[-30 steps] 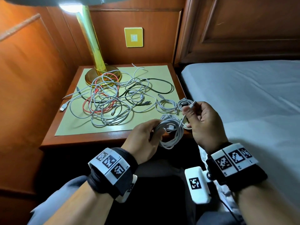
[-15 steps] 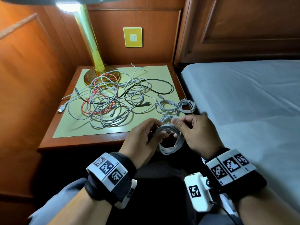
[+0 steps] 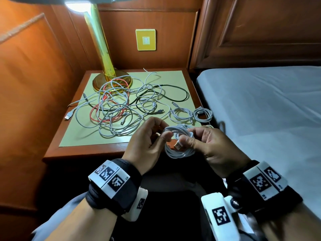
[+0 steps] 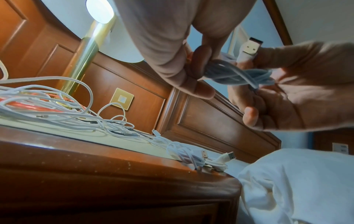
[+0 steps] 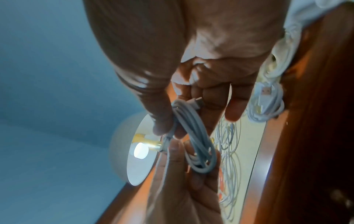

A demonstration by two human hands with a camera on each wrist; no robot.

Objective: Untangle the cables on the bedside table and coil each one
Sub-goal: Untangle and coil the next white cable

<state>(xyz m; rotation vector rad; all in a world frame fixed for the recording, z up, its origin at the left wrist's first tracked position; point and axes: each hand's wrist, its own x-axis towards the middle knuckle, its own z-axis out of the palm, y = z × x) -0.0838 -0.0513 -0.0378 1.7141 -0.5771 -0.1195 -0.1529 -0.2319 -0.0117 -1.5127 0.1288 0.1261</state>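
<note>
Left grip: the left hand (image 3: 147,143) is curling its fingers round one side of the white coil (image 3: 178,150), holding it in front of the desk (image 3: 83,153) edge.
Right grip: the right hand (image 3: 213,146) is pinching the USB plug (image 3: 177,146) at the coil's middle.
Doing it well: I'd judge the plug needs tucking snugly through the loops, left hand keeping them bunched.
Since earlier: the plug is now showing inside the coil.
Remaining: the tangle (image 3: 118,110) is lying mid-desk; two finished coils (image 3: 191,114) are sitting near its right edge.
</note>
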